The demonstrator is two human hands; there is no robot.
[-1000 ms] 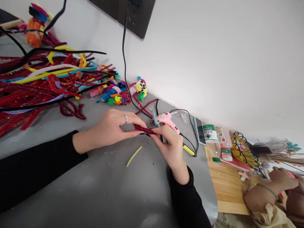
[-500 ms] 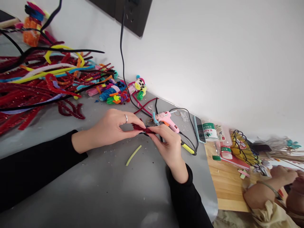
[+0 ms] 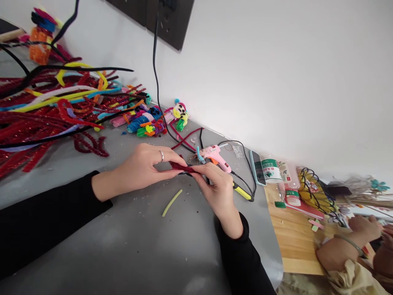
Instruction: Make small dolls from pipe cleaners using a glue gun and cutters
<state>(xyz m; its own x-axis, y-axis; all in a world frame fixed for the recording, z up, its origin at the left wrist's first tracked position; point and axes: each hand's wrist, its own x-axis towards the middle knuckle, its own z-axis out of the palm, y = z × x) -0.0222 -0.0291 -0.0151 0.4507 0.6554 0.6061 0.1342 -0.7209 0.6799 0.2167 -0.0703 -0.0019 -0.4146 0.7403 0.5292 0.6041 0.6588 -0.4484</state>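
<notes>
Between my two hands is a small piece of dark red pipe cleaner (image 3: pixel 177 165), with something black along its lower side. My left hand (image 3: pixel 150 163), a ring on one finger, pinches its left part between thumb and fingers. From the right, my right hand (image 3: pixel 216 184) pinches the other end, fingertips almost meeting the left ones. Part of the piece is hidden by the fingers. Just behind them lies a pink glue gun (image 3: pixel 216 155) with a light blue bit near its nozzle. A short light green pipe cleaner piece (image 3: pixel 172 203) rests on the grey tabletop (image 3: pixel 147 250) below.
A heap of red, yellow, blue and black pipe cleaners (image 3: pixel 46 110) covers the left. Small pipe cleaner figures (image 3: pixel 145 121) lie by the wall. A yellow-handled tool (image 3: pixel 242 191), a phone (image 3: pixel 257 167) and bottles (image 3: pixel 273 172) are at right, near another person's arm (image 3: pixel 344 248).
Both hands keep their pinch on the dark red piece with hardly any movement. The view has shifted very slightly. At right, the other person's hands have moved a little.
</notes>
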